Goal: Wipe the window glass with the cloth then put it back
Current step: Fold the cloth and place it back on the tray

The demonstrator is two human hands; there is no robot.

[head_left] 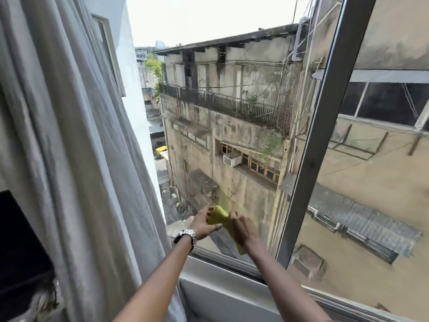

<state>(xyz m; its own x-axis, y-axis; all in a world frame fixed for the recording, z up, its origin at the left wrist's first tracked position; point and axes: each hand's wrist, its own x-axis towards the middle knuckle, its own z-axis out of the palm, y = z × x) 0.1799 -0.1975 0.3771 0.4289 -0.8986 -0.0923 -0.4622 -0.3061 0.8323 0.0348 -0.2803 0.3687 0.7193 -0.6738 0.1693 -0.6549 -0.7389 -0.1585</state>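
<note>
Low against the window glass [232, 108], a yellow cloth [219, 217], right hand [242, 228] fingers curled gripping it, left hand [204, 225] fingers spread touching its edge, grey curtain [69, 135] left of the glass

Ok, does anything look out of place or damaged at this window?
Nothing stands out. The left hand and right hand are both on the yellow cloth, low on the window glass near the sill. The grey curtain hangs pushed aside at left, and the dark window frame looks intact; no cracks or spills show.
</note>
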